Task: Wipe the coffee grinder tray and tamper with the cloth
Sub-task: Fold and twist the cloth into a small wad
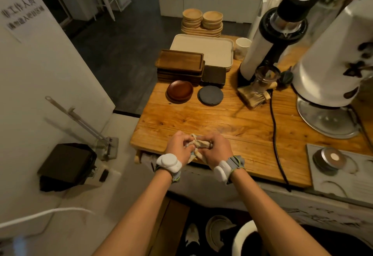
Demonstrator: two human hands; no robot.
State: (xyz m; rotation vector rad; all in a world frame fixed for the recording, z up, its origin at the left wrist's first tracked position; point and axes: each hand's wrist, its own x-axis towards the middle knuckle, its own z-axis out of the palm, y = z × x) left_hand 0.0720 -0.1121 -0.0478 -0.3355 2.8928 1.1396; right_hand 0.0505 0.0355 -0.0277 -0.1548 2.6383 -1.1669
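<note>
Wooden worktop [201,118] fills the view ahead of you, with stacked trays and saucers at its far side. At the near edge your left hand [178,147] and right hand [216,150] are both closed around a crumpled pale cloth [198,144], bunched between them and trailing below. What it wraps is hidden. The tamper [329,157] sits on a grey mat [351,181] well to your right

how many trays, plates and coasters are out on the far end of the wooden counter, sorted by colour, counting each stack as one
Light wood round dish stacks: 2
Cream tray: 1
Dark wood rectangular tray stack: 1
Dark square tray stack: 1
Reddish-brown round plate stack: 1
Dark grey round coaster: 1
Total: 7
</note>
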